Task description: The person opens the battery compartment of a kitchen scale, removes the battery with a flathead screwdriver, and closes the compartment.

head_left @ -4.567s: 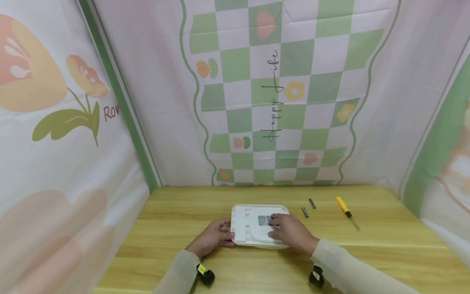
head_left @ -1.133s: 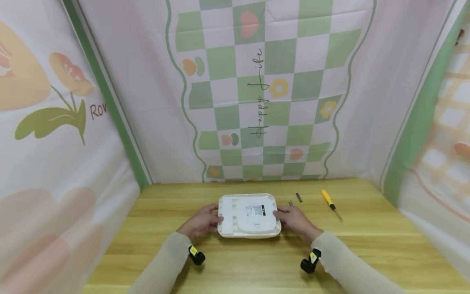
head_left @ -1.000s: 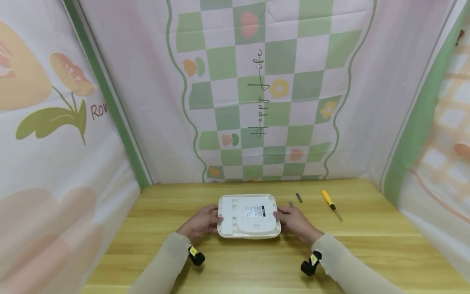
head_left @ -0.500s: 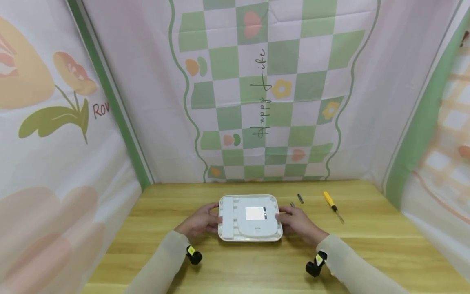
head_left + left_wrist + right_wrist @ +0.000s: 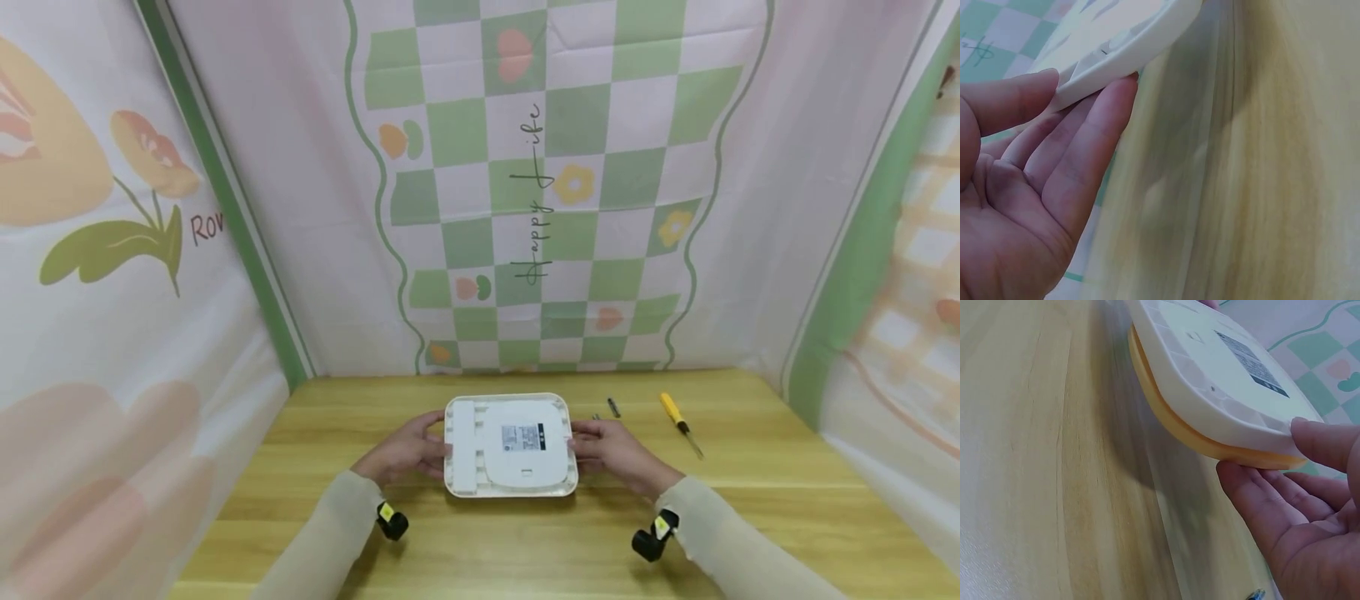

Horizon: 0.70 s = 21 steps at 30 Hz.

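Note:
A white plastic device (image 5: 498, 475), rounded and rectangular, lies back upward between my hands, held over the table. A printed label (image 5: 523, 437) sits on its round-cornered raised panel, and a flat strip (image 5: 465, 454) runs along its left side. In the right wrist view, a yellow-orange layer (image 5: 1179, 429) shows under its white body (image 5: 1200, 419). My left hand (image 5: 405, 450) pinches the left edge, thumb on top and fingers (image 5: 1088, 147) beneath. At the right edge, my right hand (image 5: 626, 458) grips the same way, fingers (image 5: 1263, 500) against the yellow-orange underside.
Behind my right hand lies a small dark battery (image 5: 613, 407), with a second battery (image 5: 596, 417) mostly hidden by that hand. Farther right is a yellow-handled screwdriver (image 5: 672, 408). The wooden table (image 5: 345, 408) ends at a patterned cloth backdrop (image 5: 360, 317).
My right hand, earlier over the label panel, now grips the right edge. Over the last half second the device has tilted slightly; the glare has left its label.

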Available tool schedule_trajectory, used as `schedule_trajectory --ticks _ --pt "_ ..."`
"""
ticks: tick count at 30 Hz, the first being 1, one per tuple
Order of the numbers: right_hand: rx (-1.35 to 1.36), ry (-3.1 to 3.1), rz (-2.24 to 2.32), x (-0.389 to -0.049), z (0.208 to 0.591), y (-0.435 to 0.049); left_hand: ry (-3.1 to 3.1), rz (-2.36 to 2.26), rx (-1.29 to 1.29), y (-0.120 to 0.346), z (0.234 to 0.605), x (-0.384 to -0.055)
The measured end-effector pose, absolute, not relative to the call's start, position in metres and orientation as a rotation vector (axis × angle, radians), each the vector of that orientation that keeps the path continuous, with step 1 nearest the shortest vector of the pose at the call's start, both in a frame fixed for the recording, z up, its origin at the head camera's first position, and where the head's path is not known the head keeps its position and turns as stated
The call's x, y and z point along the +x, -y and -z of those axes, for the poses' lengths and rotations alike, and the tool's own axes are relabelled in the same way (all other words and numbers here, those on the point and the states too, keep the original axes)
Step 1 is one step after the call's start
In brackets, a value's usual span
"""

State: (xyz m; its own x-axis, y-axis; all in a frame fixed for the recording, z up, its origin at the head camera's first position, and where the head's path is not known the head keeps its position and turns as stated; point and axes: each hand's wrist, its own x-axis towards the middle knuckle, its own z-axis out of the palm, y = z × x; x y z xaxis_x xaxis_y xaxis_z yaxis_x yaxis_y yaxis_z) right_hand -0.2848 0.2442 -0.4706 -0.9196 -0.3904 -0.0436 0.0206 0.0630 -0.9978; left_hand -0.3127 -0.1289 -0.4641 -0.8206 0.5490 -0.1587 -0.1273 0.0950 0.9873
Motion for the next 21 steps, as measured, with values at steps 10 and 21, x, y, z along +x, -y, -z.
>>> schedule_trajectory --ticks 10,21 --pt "-0.396 -2.075 1.916 -0.288 0.46 -0.247 -1.902 -1.831 0.452 0.128 0.46 -0.314" --pt "-0.495 -2.118 1.909 -0.289 0.457 -0.249 -1.898 -1.928 0.539 0.129 0.455 -0.314"
